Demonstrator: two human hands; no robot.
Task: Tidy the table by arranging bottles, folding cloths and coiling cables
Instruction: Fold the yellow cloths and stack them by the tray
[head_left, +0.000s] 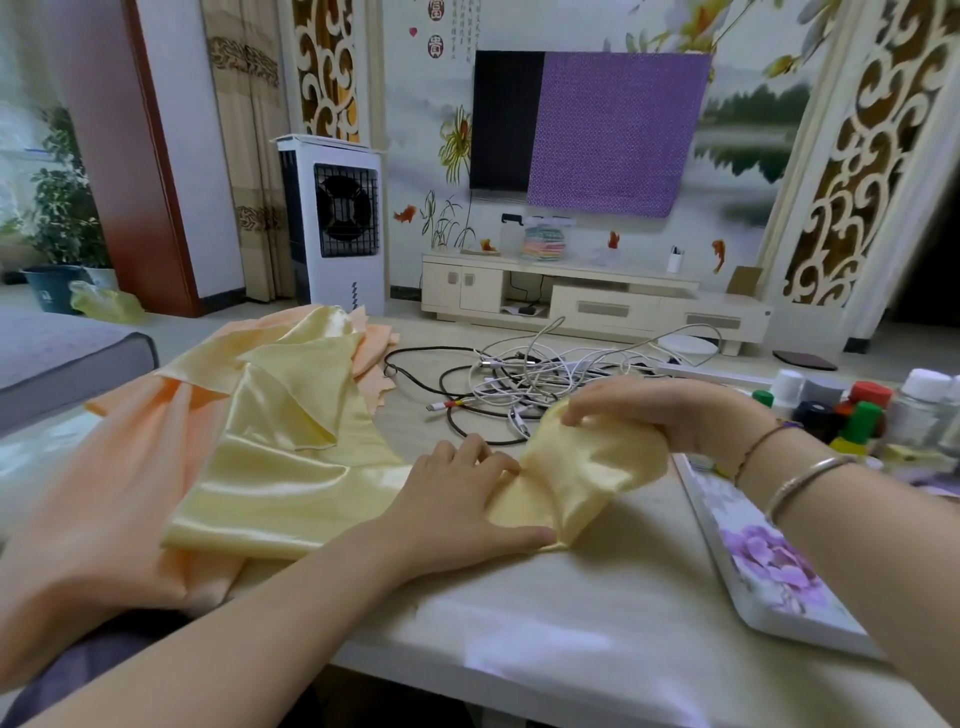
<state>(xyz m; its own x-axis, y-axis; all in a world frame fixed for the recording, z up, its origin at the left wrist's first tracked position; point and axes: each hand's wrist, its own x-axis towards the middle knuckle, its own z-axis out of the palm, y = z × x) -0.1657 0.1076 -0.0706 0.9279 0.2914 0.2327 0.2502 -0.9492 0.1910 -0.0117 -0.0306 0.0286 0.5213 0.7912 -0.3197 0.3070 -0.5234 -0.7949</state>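
A small yellow satin cloth (576, 478) lies bunched at the table's middle. My left hand (457, 509) presses its near left part flat against the table, fingers spread. My right hand (670, 415) grips the cloth's far right edge and lifts it. A heap of yellow and orange satin cloths (270, 431) covers the table's left side. Behind the hands sprawls a tangle of white and black cables (524, 379). Several small bottles (862, 410) with white, red and green caps stand at the right.
A flower-printed white tray (769, 566) lies along the table's right edge, under the bottles. The cream table top (545, 623) runs to a near edge just below my forearms. Beyond stand a TV cabinet, an air cooler and a sofa corner at left.
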